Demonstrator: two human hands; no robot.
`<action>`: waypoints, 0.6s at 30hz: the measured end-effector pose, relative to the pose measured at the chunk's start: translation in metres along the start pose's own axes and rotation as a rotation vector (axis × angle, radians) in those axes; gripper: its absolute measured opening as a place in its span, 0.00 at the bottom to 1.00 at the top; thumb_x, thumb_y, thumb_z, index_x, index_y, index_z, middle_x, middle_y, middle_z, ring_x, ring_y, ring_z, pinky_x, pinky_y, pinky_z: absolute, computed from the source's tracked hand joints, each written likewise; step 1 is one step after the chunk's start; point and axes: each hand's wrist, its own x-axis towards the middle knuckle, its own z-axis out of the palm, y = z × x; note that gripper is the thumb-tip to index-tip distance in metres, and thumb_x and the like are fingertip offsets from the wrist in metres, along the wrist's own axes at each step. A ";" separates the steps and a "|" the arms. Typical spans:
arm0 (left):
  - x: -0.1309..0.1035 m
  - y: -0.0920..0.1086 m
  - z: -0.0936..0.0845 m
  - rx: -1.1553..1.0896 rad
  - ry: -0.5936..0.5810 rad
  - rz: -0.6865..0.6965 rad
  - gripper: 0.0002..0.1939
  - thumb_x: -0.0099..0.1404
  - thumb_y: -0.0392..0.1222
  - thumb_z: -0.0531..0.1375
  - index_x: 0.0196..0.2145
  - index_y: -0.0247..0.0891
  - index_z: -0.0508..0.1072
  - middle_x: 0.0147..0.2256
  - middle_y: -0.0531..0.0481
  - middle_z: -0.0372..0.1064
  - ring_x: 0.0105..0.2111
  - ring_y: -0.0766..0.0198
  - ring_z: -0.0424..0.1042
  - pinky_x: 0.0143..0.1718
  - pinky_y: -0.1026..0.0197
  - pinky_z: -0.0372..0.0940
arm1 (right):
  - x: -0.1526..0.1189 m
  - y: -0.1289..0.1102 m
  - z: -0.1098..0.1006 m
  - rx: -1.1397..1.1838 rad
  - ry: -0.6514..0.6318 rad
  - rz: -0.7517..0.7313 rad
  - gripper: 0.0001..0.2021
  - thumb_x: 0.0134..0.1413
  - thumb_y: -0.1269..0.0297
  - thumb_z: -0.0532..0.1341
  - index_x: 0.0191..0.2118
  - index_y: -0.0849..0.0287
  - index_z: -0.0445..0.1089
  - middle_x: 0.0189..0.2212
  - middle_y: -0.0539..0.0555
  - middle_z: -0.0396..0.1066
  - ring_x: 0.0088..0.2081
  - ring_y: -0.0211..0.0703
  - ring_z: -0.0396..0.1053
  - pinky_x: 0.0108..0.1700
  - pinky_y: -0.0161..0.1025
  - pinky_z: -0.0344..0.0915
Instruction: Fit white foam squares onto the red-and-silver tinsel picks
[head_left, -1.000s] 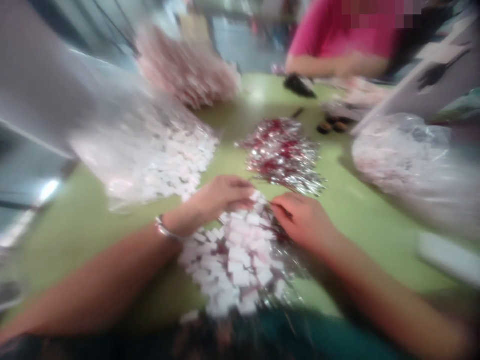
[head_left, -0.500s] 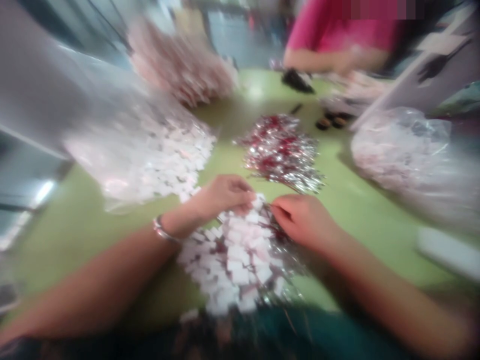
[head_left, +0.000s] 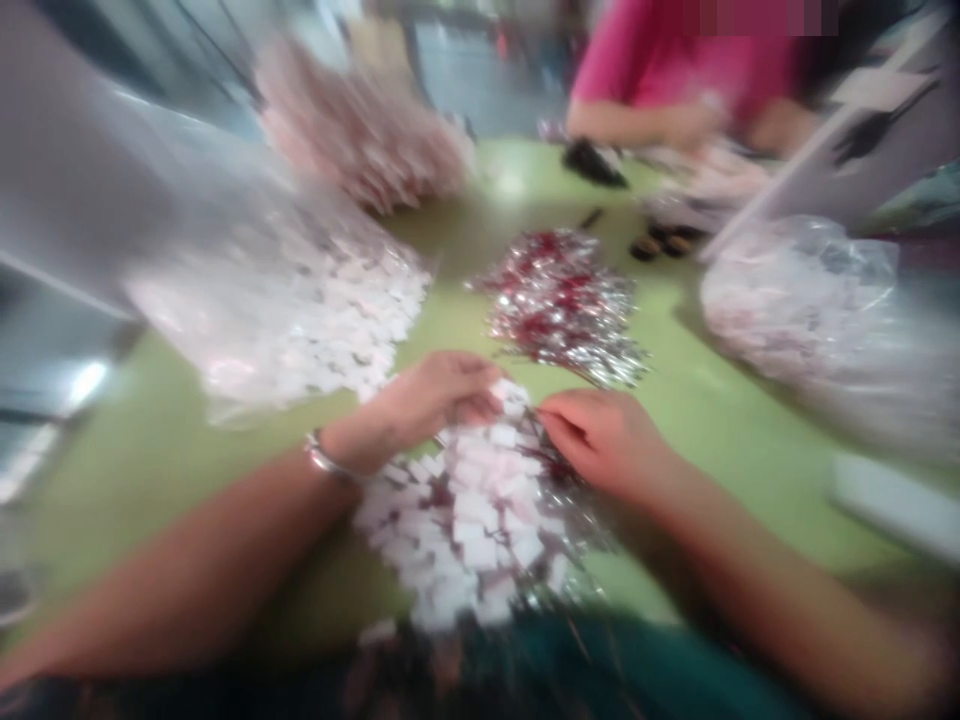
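My left hand (head_left: pixel 442 395) pinches a small white tag (head_left: pixel 513 398) between thumb and fingers. Just right of it, my right hand (head_left: pixel 607 435) is closed in a pinch on a thin strand whose tip shows blurred by the fingertips. Both hands are close together over a loose heap of white tags (head_left: pixel 480 520). Silvery strands (head_left: pixel 581 520) stick out along that heap's right side. Beyond the hands lies a pile of shiny silver and red strands (head_left: pixel 562 300).
A clear plastic bag (head_left: pixel 247 310) spills white tags on the left. Another filled bag (head_left: pixel 810 300) lies right. Pink-white bundles (head_left: pixel 367 130) are stacked behind. A person in a pink top (head_left: pixel 690 70) works across the green table (head_left: pixel 727 420). A white block (head_left: pixel 892 505) is at right.
My left fingers have shifted slightly up and left, with more of the white tag showing. My right hand has barely moved. Across the table, the other person's hands have moved apart.
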 end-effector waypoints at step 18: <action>-0.006 0.009 0.008 0.325 -0.048 0.031 0.14 0.58 0.47 0.67 0.36 0.33 0.76 0.23 0.48 0.75 0.22 0.65 0.74 0.24 0.65 0.69 | 0.005 -0.010 0.003 0.105 -0.021 0.114 0.13 0.61 0.65 0.52 0.26 0.58 0.65 0.21 0.49 0.67 0.24 0.36 0.59 0.29 0.35 0.51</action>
